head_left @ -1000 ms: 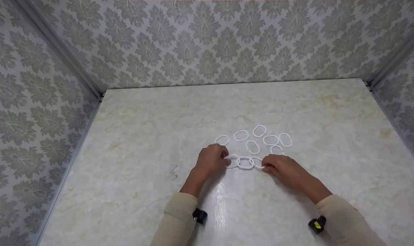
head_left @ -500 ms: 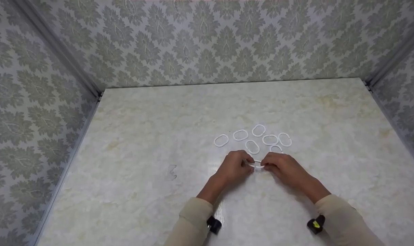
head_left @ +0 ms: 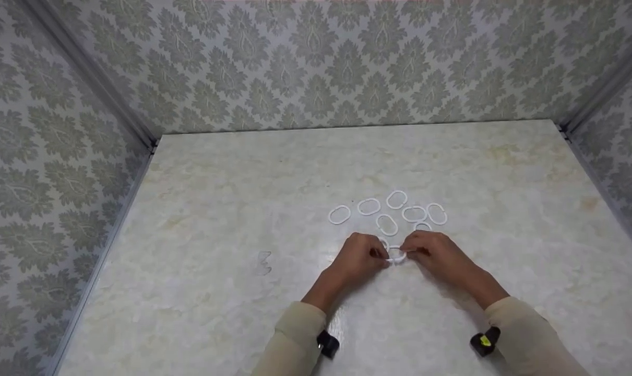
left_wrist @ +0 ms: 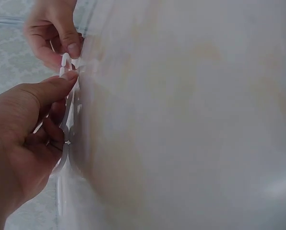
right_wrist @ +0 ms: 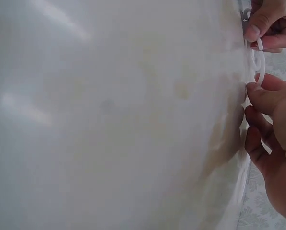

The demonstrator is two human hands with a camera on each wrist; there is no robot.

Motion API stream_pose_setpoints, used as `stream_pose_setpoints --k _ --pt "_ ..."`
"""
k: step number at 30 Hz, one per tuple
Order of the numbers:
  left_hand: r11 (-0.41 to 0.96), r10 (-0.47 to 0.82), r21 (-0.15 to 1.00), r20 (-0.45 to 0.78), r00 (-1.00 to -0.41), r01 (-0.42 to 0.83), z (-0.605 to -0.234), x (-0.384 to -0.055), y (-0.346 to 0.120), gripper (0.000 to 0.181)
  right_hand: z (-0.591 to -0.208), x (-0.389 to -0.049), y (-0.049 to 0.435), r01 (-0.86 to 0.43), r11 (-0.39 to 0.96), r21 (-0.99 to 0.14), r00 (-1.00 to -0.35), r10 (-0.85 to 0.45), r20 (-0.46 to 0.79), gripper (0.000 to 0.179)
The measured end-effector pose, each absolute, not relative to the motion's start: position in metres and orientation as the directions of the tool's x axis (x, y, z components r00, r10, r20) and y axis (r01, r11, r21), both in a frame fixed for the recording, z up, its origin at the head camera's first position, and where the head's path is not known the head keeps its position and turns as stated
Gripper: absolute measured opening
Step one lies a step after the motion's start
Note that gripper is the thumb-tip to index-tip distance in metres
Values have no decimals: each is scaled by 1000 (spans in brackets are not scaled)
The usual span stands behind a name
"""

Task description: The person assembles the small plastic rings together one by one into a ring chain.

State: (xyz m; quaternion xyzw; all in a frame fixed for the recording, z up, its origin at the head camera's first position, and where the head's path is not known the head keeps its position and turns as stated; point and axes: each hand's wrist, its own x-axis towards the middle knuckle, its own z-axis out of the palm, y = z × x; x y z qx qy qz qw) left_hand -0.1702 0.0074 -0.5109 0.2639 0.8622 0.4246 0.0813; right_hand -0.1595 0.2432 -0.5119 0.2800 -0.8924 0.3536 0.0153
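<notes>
My left hand [head_left: 358, 257] and right hand [head_left: 440, 256] are close together low over the table, fingertips almost meeting. Between them is a white oval plastic link [head_left: 397, 260]; the right thumb and fingertips pinch its right end. The left thumb and fingers pinch a white link at the other side. Another link [head_left: 383, 243] shows just above the left fingertips. In the left wrist view, more joined links [left_wrist: 63, 160] trail below the left fingers, partly hidden by the hand. In the right wrist view, a curved link [right_wrist: 262, 67] spans the space between both hands' fingertips.
Several loose white links lie beyond the hands, including one at the left [head_left: 330, 217] and one at the right [head_left: 445, 215]. One link [head_left: 422, 224] is partly covered by the right hand. A transparent scrap [head_left: 264, 263] lies left on the marbled table [head_left: 216, 183].
The left hand has moved right, up to the right hand, bringing its end of the joined links along. The stretched-out chain is now bunched between the hands. The right hand has barely moved.
</notes>
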Motion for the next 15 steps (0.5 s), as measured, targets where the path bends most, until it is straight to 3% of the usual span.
stream_pose_setpoints --k 6,11,15 --pt "506 526 777 66 -848 374 -512 -171 8 5 -508 -165 264 -306 639 -706 -950 -256 180 18" --pt "489 521 795 64 -851 359 -513 -171 8 4 -505 -169 277 -181 688 -703 -983 -154 102 16" --pt "485 512 804 57 -857 343 -513 -171 8 4 -501 -169 271 -61 748 -661 -995 -100 -21 25"
